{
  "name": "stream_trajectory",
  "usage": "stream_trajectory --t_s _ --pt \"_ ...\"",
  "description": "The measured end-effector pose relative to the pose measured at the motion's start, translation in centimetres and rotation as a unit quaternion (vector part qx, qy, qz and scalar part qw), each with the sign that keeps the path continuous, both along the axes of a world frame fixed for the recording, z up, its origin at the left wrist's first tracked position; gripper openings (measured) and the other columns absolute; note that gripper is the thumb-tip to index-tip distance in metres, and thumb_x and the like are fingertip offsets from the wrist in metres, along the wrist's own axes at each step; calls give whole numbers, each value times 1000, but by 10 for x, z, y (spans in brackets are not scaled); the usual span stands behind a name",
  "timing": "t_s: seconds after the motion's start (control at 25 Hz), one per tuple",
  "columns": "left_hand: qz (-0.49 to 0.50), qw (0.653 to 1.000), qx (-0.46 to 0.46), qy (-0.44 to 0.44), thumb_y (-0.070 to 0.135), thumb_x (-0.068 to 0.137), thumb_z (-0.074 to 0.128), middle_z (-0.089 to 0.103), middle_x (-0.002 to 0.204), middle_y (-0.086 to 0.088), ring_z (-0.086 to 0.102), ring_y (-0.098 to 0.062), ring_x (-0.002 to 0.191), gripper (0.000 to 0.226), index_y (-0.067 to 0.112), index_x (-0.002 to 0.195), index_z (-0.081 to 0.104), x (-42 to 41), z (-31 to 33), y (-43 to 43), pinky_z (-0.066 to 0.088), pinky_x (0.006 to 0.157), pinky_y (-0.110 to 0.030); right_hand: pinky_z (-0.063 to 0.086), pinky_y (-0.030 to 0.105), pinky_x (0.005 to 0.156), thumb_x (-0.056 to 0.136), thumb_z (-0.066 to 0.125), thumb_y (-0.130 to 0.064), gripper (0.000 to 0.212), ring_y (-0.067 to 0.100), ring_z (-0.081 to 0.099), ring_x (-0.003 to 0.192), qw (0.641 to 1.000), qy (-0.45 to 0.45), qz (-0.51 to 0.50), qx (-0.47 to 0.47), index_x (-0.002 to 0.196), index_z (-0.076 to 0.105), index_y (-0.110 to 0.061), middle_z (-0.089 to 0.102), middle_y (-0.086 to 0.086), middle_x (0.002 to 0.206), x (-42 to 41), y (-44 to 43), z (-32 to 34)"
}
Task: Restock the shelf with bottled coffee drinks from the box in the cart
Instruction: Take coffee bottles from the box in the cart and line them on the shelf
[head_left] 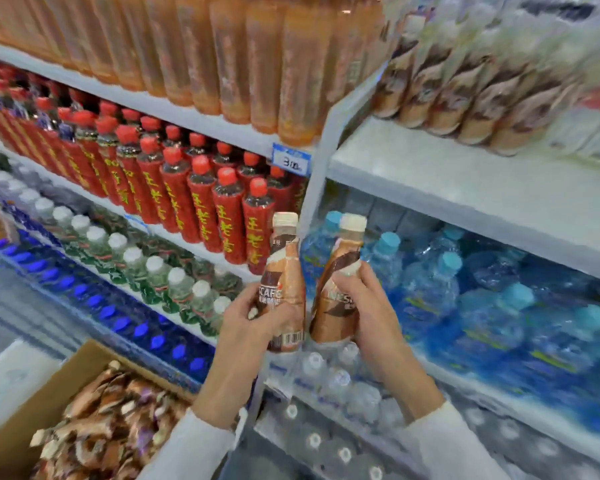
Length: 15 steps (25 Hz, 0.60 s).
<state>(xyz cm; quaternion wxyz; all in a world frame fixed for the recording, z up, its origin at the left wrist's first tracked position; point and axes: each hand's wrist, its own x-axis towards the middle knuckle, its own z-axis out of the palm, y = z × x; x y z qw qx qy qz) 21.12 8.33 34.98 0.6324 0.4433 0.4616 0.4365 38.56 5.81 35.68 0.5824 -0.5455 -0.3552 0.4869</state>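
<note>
**Q:** What is seen nearest, and how are the bottles held?

**A:** Two white sleeves [194, 445] are seen lowest in view. The left hand [253, 317] is curled round the lower body of one coffee bottle [284, 271]. The right hand [368, 306] is wrapped round the shoulder of a second bottle [340, 282]. Both are held upright, side by side, before the shelf post [319, 168] and well below the coffee shelf [430, 168].

**Q:** What may go wrong?

**A:** A slip is judged possible if the smooth film label is gripped loosely. The standing row [465, 98] may be toppled if both bottles are pushed in together.

**Q:** How are the bottles identified?

**A:** Brown-and-cream labels and cream caps are carried, and a barcode is shown on the left one. More are stored in the box [49, 393].
</note>
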Motion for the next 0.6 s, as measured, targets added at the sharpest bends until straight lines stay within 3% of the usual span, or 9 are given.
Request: stream_trajectory --t_s 0.16,0.28,0.4,0.52,0.6 --pt "-69 997 42 -18 24 53 79 74 93 -13 66 -27 84 53 13 105 73 65 41 24 54 77 -40 51 17 67 62 72 -46 19 4 65 74 994 -12 -77 71 79 70 -37 69 -10 80 58 -5 49" --pt "-98 991 85 -24 26 54 78 71 87 -11 65 -28 81 51 9 102 72 111 73 41 57 76 -44 49 17 63 63 72 -44 13 6 62 69 984 -41 -125 116 71 64 -36 64 -10 73 97 -4 87" --pt "-114 983 144 -28 27 59 77 71 79 -3 65 -18 74 37 17 93 72 155 101 58 57 66 -33 48 18 59 73 70 -38 12 4 61 67 972 -81 -162 149 66 61 -41 62 -14 69 134 4 119" --pt "-129 971 203 3 37 60 76 74 86 -4 69 -19 78 41 21 98 70 189 120 77 59 65 -30 49 14 58 80 66 -41 6 -2 65 70 962 -131 -189 149 82 60 -39 65 -15 72 164 18 138" --pt "-127 963 236 34 33 68 78 73 95 -3 70 -21 89 41 22 107 68 209 126 92 58 69 -30 51 24 69 79 65 -46 22 1 67 83 958 -156 -203 130 96 59 -33 68 -12 85 178 29 140"
